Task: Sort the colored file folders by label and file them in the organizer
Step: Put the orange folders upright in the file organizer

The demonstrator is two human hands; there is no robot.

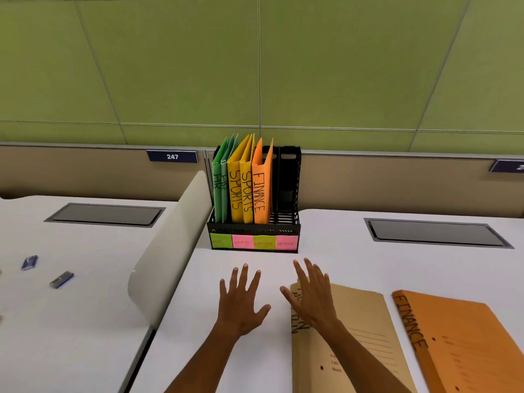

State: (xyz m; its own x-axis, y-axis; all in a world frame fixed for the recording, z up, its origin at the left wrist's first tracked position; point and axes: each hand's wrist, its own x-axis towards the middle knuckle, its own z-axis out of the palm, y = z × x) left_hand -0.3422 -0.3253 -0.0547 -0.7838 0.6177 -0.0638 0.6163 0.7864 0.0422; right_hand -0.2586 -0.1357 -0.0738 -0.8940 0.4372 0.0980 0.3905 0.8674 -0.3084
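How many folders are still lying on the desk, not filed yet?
2: a tan folder under the right hand, and an orange FINANCE folder to its right. More may lie out of frame.

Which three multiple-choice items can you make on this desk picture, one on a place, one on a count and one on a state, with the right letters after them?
1. Where does the orange FINANCE folder still unfiled lie?
A. Flat on the desk, right of the tan folder
B. Inside the organizer
C. Under the left hand

2. How many folders stand in the organizer?
A. Three
B. Five
C. Seven

3. How is the left hand?
A. Curled round a folder
B. Pinching a sticky note
C. Open, fingers spread

Answers:
1 A: it lies flat beside the tan folder.
2 B: two green, two yellow and one orange stand there.
3 C: its fingers are straight and hold nothing.
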